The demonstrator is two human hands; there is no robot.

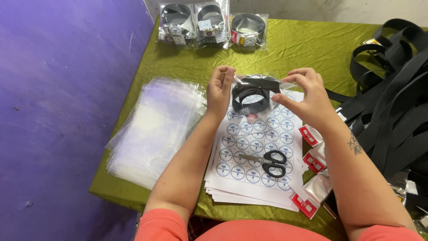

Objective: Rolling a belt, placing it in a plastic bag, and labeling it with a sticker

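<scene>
Scissors (271,162) below; bagged strap (252,94) between both hands' (219,89) grip.

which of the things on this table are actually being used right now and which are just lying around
In use: left hand and right hand hold a clear bag with a coiled black strap.

Lying about: scissors, sticker sheets, empty bags, packed bags, loose straps.

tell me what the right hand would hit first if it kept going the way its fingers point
The right hand points left across the table, its fingertips already on the clear bag with the coiled black strap. Beyond that bag, it would probably meet the left hand, though depth is hard to judge.
</scene>
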